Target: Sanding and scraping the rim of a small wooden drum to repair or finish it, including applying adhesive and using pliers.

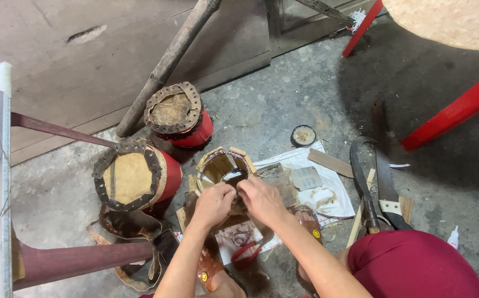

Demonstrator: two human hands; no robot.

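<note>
The small open drum shell (224, 168), a ring of pale wooden staves bound side by side, stands mouth-up on the concrete floor (305, 94) at the centre of the view, just past the person's bare feet. Both hands meet at its near rim, at about 6 o'clock on the ring. The left hand (213, 204) has its fingers curled shut over the rim edge, apparently steadying the shell so it does not tip or turn. The right hand (261, 200) pinches with thumb and forefinger at the same spot; whether something small lies between those fingertips cannot be told.

At 9 o'clock from the shell, a red-bodied drum (137, 176) lies tilted with its tan skin and punched leather hoop facing up. At 11 o'clock a second red drum (178, 116) leans against a rough wooden pole (167, 60), which props it. At 3 o'clock, white paper (327, 193) is spread on the floor, probably to catch scraps, with wood offcuts lying on it. Farther toward 3 o'clock lie large dark shears (369, 182), within the right hand's reach. A small round tin (304, 135) sits at 2 o'clock, and a small white glue bottle (453, 237) at 4 o'clock.
</note>
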